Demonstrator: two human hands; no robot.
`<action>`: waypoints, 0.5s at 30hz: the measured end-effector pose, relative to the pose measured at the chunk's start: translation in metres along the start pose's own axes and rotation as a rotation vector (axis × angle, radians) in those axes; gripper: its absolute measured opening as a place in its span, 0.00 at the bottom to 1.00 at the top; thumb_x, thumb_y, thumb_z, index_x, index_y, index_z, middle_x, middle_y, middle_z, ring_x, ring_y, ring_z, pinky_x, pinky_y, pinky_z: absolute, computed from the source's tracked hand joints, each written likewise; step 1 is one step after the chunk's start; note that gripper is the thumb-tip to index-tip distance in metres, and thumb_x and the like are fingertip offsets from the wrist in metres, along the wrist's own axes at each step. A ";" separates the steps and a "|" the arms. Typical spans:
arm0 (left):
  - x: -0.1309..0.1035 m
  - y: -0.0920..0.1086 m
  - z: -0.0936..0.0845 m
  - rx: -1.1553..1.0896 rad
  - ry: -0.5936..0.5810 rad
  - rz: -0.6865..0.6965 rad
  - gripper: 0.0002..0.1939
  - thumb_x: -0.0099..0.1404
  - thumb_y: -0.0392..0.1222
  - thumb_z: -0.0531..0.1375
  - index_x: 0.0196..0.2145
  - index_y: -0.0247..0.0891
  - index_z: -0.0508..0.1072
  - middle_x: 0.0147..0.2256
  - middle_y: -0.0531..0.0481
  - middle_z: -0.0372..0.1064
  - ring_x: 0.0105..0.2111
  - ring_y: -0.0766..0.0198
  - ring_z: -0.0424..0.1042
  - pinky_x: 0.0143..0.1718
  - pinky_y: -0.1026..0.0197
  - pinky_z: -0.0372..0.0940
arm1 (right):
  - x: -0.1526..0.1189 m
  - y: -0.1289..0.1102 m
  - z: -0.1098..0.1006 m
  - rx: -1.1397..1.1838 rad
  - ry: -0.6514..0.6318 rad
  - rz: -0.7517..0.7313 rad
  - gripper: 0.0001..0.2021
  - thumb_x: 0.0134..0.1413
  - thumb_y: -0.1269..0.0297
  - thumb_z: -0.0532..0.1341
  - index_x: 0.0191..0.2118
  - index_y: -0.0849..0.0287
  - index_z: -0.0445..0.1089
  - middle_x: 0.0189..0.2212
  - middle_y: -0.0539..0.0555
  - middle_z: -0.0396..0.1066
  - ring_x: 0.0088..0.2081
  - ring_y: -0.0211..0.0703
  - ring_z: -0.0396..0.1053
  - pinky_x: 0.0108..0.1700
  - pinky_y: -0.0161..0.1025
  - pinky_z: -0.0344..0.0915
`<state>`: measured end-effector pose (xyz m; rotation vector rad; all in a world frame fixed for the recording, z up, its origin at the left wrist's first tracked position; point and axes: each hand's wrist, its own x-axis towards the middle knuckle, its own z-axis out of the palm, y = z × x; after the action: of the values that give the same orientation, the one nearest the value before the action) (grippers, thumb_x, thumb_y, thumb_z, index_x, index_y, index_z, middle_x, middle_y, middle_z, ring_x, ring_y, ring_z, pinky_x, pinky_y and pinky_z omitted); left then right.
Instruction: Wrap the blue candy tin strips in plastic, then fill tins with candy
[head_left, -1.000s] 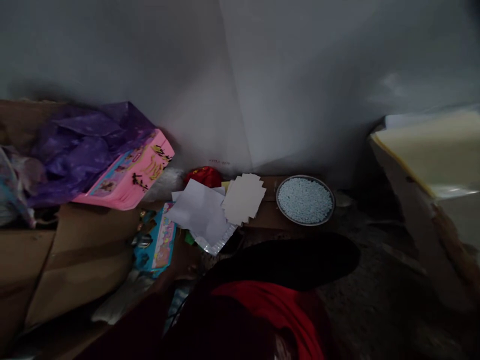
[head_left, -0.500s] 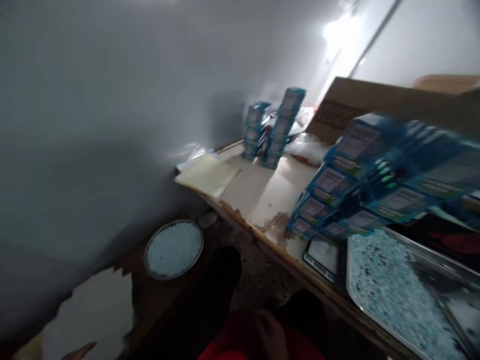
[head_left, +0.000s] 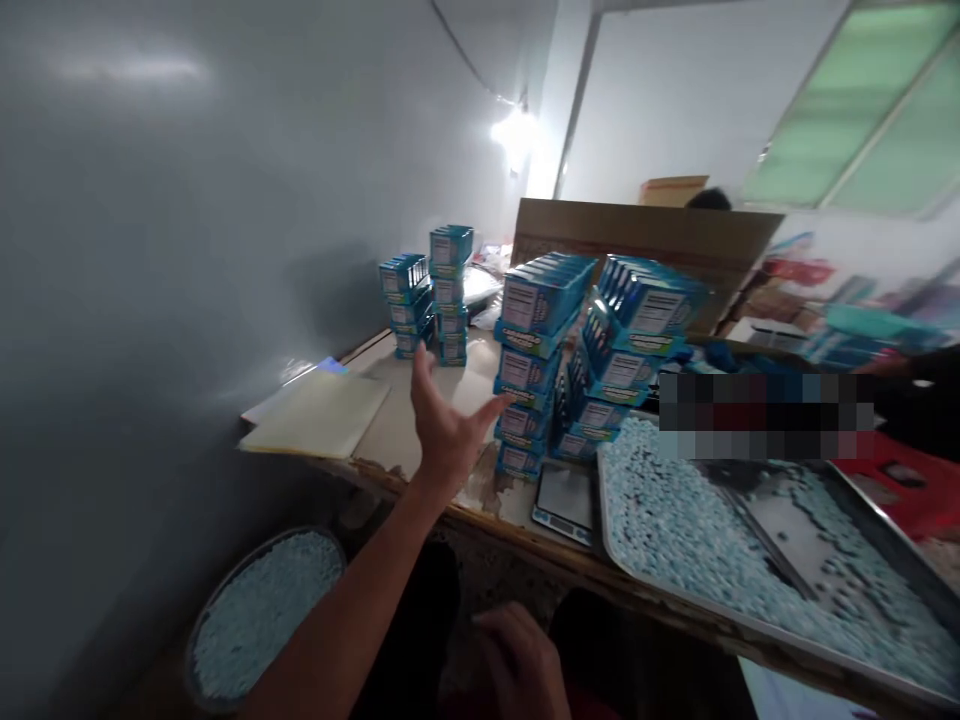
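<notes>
My left hand (head_left: 448, 435) reaches over the table's front edge, thumb and fingers spread, holding nothing. It is just left of a tall stack of blue boxes (head_left: 521, 370). Another stack of blue boxes (head_left: 626, 370) stands beside that one on the right. Low over my lap, my right hand (head_left: 521, 655) has bent fingers; whether they hold anything is hidden. A small digital scale (head_left: 566, 495) lies in front of the stacks. Next to it is a large metal tray (head_left: 622, 560) of pale blue pieces with a metal ruler-like bar.
Yellowish sheets (head_left: 322, 412) lie at the table's left end. Two smaller box stacks (head_left: 448, 290) stand farther back. A round basin (head_left: 196, 640) of pale pieces sits low left. Behind are a cardboard box (head_left: 637, 232) and a person's dark-sleeved arm (head_left: 911, 400) at right.
The view has swung right and levelled. My left hand has risen from the lower left to beside the box stacks. My right hand stays low over my lap.
</notes>
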<state>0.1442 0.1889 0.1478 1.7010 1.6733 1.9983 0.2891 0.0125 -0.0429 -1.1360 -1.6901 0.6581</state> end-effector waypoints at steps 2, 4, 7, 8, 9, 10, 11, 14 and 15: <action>0.034 0.032 0.032 -0.001 -0.012 0.103 0.68 0.51 0.67 0.72 0.73 0.49 0.32 0.71 0.33 0.45 0.70 0.39 0.52 0.68 0.39 0.55 | 0.027 -0.018 -0.013 0.026 0.026 -0.052 0.08 0.65 0.64 0.60 0.39 0.48 0.79 0.32 0.52 0.78 0.33 0.44 0.77 0.37 0.36 0.72; 0.057 0.055 0.054 0.013 -0.048 0.171 0.71 0.51 0.66 0.72 0.72 0.48 0.26 0.73 0.32 0.38 0.71 0.35 0.48 0.67 0.38 0.55 | 0.046 -0.035 -0.024 0.101 0.079 -0.013 0.07 0.65 0.65 0.61 0.39 0.50 0.78 0.33 0.51 0.78 0.35 0.43 0.77 0.38 0.35 0.72; 0.074 0.071 0.074 0.009 -0.135 0.193 0.74 0.51 0.64 0.73 0.71 0.49 0.20 0.74 0.32 0.36 0.71 0.32 0.47 0.66 0.36 0.56 | 0.060 -0.052 -0.033 0.243 0.114 0.097 0.05 0.64 0.64 0.63 0.40 0.52 0.78 0.34 0.51 0.79 0.37 0.44 0.78 0.40 0.34 0.72; 0.076 0.073 0.078 -0.006 -0.165 0.182 0.75 0.51 0.62 0.74 0.71 0.50 0.19 0.74 0.33 0.37 0.70 0.32 0.49 0.66 0.35 0.56 | 0.061 -0.056 -0.035 0.276 0.114 0.113 0.05 0.63 0.64 0.63 0.41 0.53 0.78 0.35 0.51 0.79 0.37 0.44 0.78 0.41 0.34 0.73; 0.077 0.074 0.080 -0.025 -0.188 0.169 0.75 0.51 0.60 0.75 0.71 0.49 0.19 0.73 0.33 0.39 0.70 0.32 0.50 0.66 0.35 0.56 | 0.063 -0.058 -0.039 0.303 0.110 0.116 0.06 0.62 0.64 0.64 0.42 0.53 0.78 0.35 0.51 0.79 0.38 0.44 0.77 0.42 0.35 0.73; 0.077 0.074 0.082 -0.043 -0.203 0.158 0.75 0.51 0.59 0.75 0.72 0.49 0.19 0.73 0.34 0.41 0.70 0.32 0.50 0.66 0.35 0.55 | 0.066 -0.059 -0.044 0.330 0.114 0.119 0.07 0.61 0.63 0.65 0.44 0.54 0.78 0.36 0.52 0.79 0.38 0.44 0.77 0.44 0.36 0.73; 0.076 0.074 0.082 -0.059 -0.206 0.153 0.75 0.51 0.58 0.75 0.72 0.48 0.20 0.73 0.34 0.42 0.70 0.32 0.49 0.67 0.36 0.54 | 0.070 -0.059 -0.051 0.360 0.132 0.131 0.10 0.60 0.62 0.66 0.47 0.54 0.77 0.37 0.52 0.79 0.39 0.45 0.78 0.45 0.37 0.74; 0.076 0.068 0.079 -0.109 -0.214 0.185 0.75 0.50 0.60 0.75 0.72 0.48 0.22 0.72 0.35 0.41 0.72 0.36 0.43 0.68 0.38 0.52 | 0.094 -0.054 -0.076 0.474 0.221 0.196 0.18 0.61 0.56 0.67 0.55 0.54 0.73 0.46 0.55 0.79 0.46 0.48 0.77 0.50 0.42 0.74; 0.077 0.064 0.077 -0.137 -0.246 0.203 0.73 0.52 0.62 0.74 0.72 0.50 0.22 0.72 0.36 0.42 0.72 0.39 0.44 0.68 0.40 0.53 | 0.108 -0.050 -0.084 0.519 0.237 0.199 0.21 0.61 0.54 0.67 0.57 0.53 0.71 0.51 0.56 0.77 0.51 0.49 0.76 0.54 0.44 0.73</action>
<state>0.2045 0.2607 0.2322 2.0370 1.3039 1.8352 0.3356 0.0826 0.0761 -0.9639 -1.1224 0.9779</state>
